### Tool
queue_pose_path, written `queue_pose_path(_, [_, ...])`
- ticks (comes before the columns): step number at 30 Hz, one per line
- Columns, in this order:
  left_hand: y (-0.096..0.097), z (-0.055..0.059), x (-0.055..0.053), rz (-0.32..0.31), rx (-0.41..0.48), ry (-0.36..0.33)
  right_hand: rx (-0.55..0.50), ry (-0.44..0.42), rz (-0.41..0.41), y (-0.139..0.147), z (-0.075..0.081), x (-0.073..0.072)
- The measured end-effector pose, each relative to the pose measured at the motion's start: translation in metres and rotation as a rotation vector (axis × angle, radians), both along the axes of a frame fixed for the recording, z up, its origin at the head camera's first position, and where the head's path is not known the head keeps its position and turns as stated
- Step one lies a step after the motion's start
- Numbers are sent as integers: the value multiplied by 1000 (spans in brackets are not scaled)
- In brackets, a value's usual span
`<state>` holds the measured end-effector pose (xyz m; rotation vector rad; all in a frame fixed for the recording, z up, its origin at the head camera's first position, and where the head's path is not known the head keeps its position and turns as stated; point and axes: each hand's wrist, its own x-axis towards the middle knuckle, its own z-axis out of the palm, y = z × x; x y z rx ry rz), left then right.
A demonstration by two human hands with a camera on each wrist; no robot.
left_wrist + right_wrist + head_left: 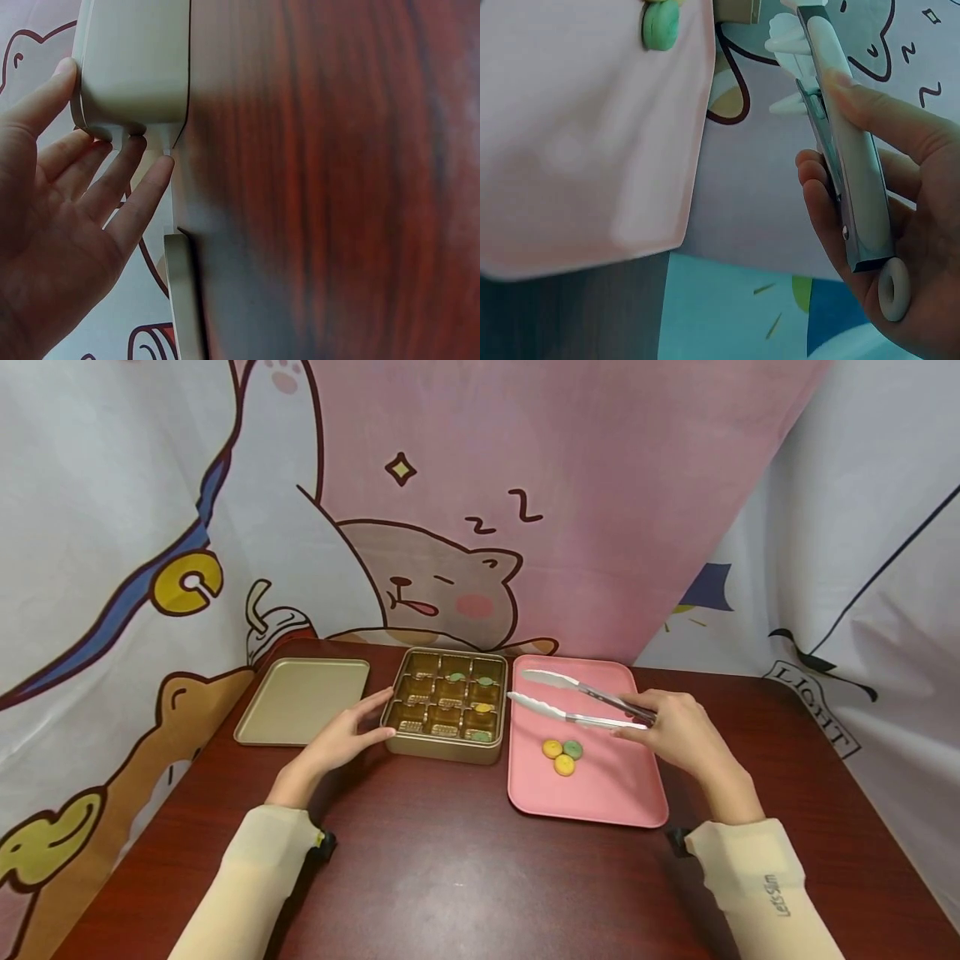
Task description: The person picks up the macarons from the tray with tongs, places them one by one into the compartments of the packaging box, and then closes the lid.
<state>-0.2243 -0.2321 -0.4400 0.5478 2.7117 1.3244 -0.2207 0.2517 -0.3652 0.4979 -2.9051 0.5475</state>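
My left hand (335,740) is at the left side of a gold tin (444,745), its fairly straight fingers (120,180) touching the wall and the thumb at the rim. A divided plastic insert fills the tin; several compartments hold macarons, green ones and a yellow macaron (482,708). My right hand (678,727) grips metal tongs (600,695) with white scalloped tips, thumb on one arm and fingers round the other. The tongs are spread, with nothing between their tips, above a pink tray (600,797). On that tray two yellow macarons (564,765) and a green macaron (573,749) lie together.
A gold rectangular lid (300,702) lies flat left of the tin. The dark red wooden table (450,868) ends at a hanging cartoon-print curtain (600,510) behind and at both sides. The tin and the pink tray stand close side by side.
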Motion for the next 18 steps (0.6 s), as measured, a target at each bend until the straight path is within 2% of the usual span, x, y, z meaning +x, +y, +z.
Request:
queue_pose_path(4, [0,0,0,2,-3,1,7,-6,7,11,-2,9])
queue_pose_path(11, [0,1,1,3,2,1,5,42,46,34,-7,22])
queue_pose_path(18, [0,0,0,3,11,-10,24,34,25,56,-15,32])
